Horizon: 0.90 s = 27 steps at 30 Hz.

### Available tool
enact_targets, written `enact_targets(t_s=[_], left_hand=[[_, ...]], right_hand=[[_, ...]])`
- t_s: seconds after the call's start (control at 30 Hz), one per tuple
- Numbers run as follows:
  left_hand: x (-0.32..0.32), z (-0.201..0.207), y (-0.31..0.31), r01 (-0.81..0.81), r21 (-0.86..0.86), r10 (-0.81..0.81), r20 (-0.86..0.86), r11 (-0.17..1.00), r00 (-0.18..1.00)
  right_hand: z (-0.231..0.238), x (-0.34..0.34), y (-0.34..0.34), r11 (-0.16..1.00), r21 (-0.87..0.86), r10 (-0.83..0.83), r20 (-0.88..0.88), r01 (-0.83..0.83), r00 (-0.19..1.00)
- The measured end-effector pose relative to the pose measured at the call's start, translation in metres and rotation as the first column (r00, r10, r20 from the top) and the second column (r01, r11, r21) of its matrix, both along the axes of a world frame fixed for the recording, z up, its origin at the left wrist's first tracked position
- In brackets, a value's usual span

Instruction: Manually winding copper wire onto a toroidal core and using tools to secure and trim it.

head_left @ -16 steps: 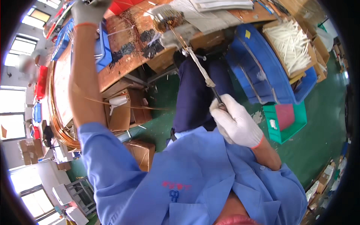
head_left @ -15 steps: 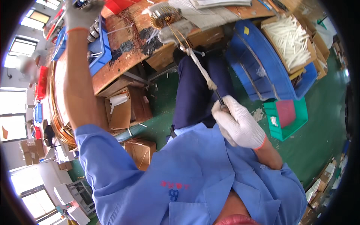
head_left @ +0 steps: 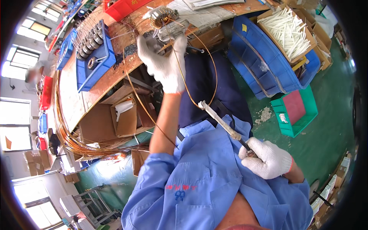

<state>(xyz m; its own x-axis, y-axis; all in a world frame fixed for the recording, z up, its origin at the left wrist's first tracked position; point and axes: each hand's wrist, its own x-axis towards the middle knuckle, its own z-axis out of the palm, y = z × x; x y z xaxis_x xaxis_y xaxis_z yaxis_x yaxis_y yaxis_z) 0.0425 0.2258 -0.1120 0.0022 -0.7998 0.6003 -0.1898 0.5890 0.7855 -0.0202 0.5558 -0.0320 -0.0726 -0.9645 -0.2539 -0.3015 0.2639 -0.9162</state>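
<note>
A ring-shaped core (head_left: 163,17) wound with copper wire sits in a holder at the bench edge. My left hand (head_left: 165,65), in a white knitted glove, is just below it, thumb and fingers spread. Copper wire (head_left: 214,73) hangs from the core in a long loop, one side passing over the left hand's fingers. At the loop's lower end is the tip of a rod tool (head_left: 220,122), wrapped in whitish material with a dark shaft. My gloved right hand (head_left: 267,158) is closed around the tool's lower end, in front of my chest.
A blue tray (head_left: 109,63) of wound rings stands on the left of the bench, near a red bin (head_left: 122,11). A bundle of copper wire (head_left: 63,132) curves at left. Rightward are a large blue crate (head_left: 245,57), a box of white tubes (head_left: 287,34) and a green crate (head_left: 293,128).
My left hand has come from the blue tray at far left to just below the core. My right hand has drawn the tool down and rightward, and the wire now hangs in a wide loop.
</note>
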Motion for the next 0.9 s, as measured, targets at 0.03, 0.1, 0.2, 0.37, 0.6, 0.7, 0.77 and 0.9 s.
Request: enact_targets(t_s=[0.03, 0.1, 0.2, 0.37, 0.6, 0.7, 0.77, 0.9], left_hand=[[0.001, -0.016, 0.01, 0.028, 0.135, -0.009, -0.135, 0.99, 0.991], [0.02, -0.067, 0.03, 0.094, 0.073, -0.084, -0.137, 0.993, 0.987], [0.062, -0.115, 0.053, 0.446, 0.56, -0.216, -0.43, 0.698, 0.877], [0.043, -0.076, 0.022, 0.045, 0.119, -0.064, 0.162, 0.992, 0.985], [-0.026, 0.097, -0.107, 0.621, 0.069, -0.335, -0.793, 0.78, 0.509], [-0.007, 0.116, -0.206, 0.731, 0.196, -0.398, -0.732, 0.653, 0.552], [-0.019, 0.125, -0.244, 0.774, 0.294, -0.421, -0.704, 0.56, 0.572], [-0.052, 0.121, -0.267, 0.737, 0.36, -0.416, -0.647, 0.572, 0.639]], right_hand=[[0.004, -0.003, -0.001, 0.999, 0.038, 0.037, 0.008, -0.037, 0.999], [0.007, -0.008, 0.0, 0.997, 0.078, 0.024, 0.02, -0.025, 1.0], [0.003, -0.009, 0.018, 0.995, 0.098, -0.028, 0.085, 0.019, 0.996], [0.004, 0.001, 0.044, 0.987, 0.09, 0.127, 0.078, -0.134, 0.989], [0.01, -0.005, 0.042, 0.863, -0.062, 0.49, -0.131, -0.501, 0.862], [0.008, -0.016, 0.007, 0.744, -0.124, 0.643, -0.134, -0.656, 0.754], [0.001, -0.026, -0.032, 0.708, -0.356, 0.614, -0.117, -0.61, 0.781], [-0.014, -0.035, -0.129, 0.995, 0.103, -0.056, 0.603, -0.008, 0.796]])
